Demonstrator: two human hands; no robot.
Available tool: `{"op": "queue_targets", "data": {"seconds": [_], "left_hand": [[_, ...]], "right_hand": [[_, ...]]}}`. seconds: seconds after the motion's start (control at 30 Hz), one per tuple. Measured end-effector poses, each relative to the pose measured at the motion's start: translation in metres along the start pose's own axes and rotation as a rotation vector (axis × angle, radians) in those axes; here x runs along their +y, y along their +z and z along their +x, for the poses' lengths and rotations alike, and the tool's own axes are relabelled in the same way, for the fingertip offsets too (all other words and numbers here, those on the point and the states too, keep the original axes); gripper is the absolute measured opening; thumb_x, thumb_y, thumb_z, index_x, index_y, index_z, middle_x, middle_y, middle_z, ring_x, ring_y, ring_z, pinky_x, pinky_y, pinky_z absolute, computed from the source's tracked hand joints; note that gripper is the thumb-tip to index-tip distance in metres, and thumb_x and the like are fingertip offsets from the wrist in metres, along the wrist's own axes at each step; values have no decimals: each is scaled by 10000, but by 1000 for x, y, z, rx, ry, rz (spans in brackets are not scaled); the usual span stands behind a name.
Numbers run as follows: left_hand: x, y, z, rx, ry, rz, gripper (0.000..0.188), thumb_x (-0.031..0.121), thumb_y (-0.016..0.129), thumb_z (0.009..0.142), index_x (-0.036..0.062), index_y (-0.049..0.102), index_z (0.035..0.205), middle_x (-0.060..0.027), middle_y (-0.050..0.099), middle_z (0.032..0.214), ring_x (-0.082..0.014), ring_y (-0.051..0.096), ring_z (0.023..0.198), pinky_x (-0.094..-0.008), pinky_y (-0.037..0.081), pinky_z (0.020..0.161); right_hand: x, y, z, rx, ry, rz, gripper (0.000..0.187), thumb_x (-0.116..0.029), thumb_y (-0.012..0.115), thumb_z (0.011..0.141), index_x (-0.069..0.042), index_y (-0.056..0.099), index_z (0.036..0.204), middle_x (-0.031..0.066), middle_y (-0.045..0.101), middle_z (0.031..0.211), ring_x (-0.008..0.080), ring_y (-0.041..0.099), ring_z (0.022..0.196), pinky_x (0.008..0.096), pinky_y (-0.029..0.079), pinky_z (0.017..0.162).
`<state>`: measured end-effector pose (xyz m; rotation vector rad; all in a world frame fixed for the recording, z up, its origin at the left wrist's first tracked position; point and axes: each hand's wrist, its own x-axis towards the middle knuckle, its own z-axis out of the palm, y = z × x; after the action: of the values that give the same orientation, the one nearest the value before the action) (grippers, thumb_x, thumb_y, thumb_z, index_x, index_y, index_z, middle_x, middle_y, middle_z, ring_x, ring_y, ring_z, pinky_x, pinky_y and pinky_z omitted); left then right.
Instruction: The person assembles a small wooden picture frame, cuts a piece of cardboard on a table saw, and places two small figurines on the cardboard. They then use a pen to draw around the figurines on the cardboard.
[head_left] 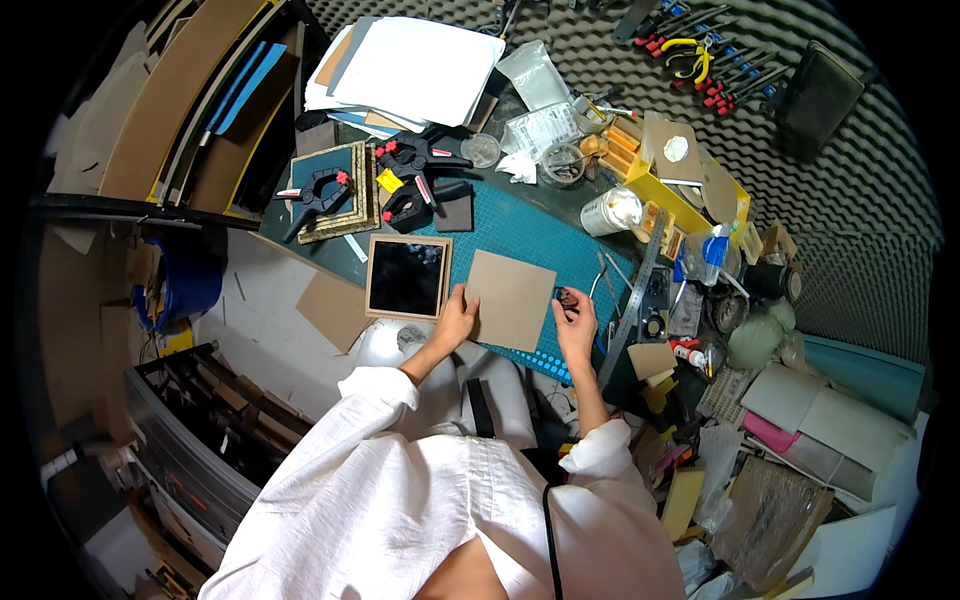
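A cluttered, dark worktop [318,252] stretches across the scene, carrying a teal cutting mat [510,215] directly before the person. Two bare forearms in rolled white sleeves [378,390] reach up from below: the left slants up and rightward, the right rises more steeply, leaning slightly left. Between them, over the lower part of the mat, is a flat, nearly square brown board [512,300]. Just left of it is a glossy black panel [405,277] with a brown border. The hands are apart, one at each side of the board. The left hand [457,318] grips its left edge, thumb on top. The right hand [576,325], fingers curled, is beside the right edge, at a small dark object [564,297]; whether it grasps that, I cannot tell.
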<state>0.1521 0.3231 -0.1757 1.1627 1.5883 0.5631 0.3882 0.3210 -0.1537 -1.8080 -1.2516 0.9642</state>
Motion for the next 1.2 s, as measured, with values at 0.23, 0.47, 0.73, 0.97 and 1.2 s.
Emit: {"op": "queue_targets", "data": {"seconds": [0.23,0.47,0.73,0.97,1.2], "left_hand": [[4,1,-21,93,388,330,920,4,730,733,-56,155,1449,-273,205,1462,-449,286,1347,-431,284,1132],[0,2,-28,106,458,322,700,47,682,808,26,334,1416,-223,355,1421,-389,355,1329,-418,324,1098],[34,-9,16,-244,279,-24,320,127,675,873,2,607,1159,-124,664,1069,-208,635,995,-325,495,886],[15,-6,41,-404,158,-28,250,131,680,878,-22,651,1074,-100,697,952,-156,644,885,-295,509,810],[14,-5,65,-584,47,-74,241,143,706,875,-3,665,1062,-43,694,929,-119,634,863,-268,508,814]], "right_hand": [[1,21,-12,-97,-23,33,317,-65,706,829,-26,598,1124,143,567,1068,265,640,923,321,567,751],[8,51,-10,-250,-6,55,322,-131,724,817,-40,628,1110,132,583,1006,249,644,855,325,550,720],[15,74,-2,-386,-184,-92,370,-77,685,854,2,551,1189,136,590,1034,214,648,866,298,551,738],[17,81,-12,-291,32,175,438,-29,726,813,14,469,1164,129,619,1027,184,645,872,290,557,746],[9,88,-29,-103,41,205,459,-45,770,776,13,484,1130,137,617,1029,199,651,883,302,564,764]]}}
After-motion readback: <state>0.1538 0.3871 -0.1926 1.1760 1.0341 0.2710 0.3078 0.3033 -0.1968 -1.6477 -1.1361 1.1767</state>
